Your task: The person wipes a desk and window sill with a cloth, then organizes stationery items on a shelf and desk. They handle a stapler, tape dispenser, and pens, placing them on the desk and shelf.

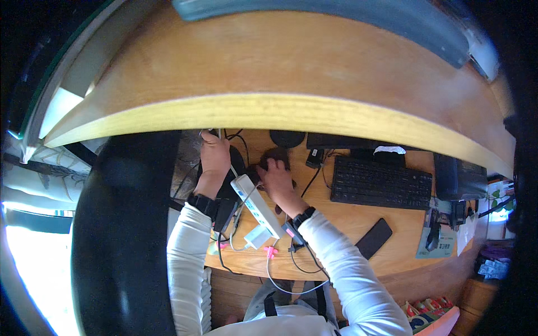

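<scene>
A white power strip lies slantwise on the wooden desk, with a white charger plugged in near its lower end. My left hand is raised at the strip's upper end, where its white cord runs up past the fingers; whether the fingers grip the cord cannot be told. My right hand rests with bent fingers on a dark brown object right of the strip; its kind is unclear. A pink clip sits on a white cable below the strip.
A wooden shelf edge crosses above the hands. On the desk are a black keyboard, a dark smartphone, a black adapter and tangled black cables. A large black panel stands at the left. A black box-like device is at the right.
</scene>
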{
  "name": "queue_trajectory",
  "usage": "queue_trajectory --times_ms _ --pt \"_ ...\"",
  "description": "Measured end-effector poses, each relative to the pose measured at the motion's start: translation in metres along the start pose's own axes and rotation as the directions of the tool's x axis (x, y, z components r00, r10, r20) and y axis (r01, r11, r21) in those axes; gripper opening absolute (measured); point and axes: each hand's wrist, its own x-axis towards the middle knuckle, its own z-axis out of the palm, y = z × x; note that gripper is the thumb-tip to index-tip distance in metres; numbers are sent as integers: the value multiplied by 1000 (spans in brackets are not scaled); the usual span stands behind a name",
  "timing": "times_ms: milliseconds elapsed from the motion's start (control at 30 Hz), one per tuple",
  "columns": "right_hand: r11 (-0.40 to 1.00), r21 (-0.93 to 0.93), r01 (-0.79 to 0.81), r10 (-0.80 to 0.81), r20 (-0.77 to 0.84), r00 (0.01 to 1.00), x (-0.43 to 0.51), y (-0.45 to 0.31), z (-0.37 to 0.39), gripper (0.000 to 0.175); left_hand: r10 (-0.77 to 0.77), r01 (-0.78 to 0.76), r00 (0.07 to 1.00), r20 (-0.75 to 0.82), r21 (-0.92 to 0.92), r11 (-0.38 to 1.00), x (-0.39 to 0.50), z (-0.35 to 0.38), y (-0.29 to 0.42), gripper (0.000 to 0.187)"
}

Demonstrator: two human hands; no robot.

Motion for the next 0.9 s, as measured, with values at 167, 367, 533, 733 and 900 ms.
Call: queue_trajectory --times_ms 167,367,533,733,900 --pt "862 325 389 -393 -56 918 71 21 26 30 202 -207 975 -95 -50 977 1 -17 -26 24" --pt "899 180 399 -389 -90 917 142 27 46 28 11 22 990 -141 225 974 -9 -19 -21 28" --pt "946 57 320 -322 39 946 161 12 32 29 103 -98 962 -254 33 995 -18 -44 -6 38" --pt "861 42 506 -508 37 861 128 12 18 31 -164 158 983 -79 -79 984 -17 -42 -8 40" --pt "704 11 710 -710 7 704 63 34 3 33 43 -30 995 -95 132 991 6 -7 -27 37"
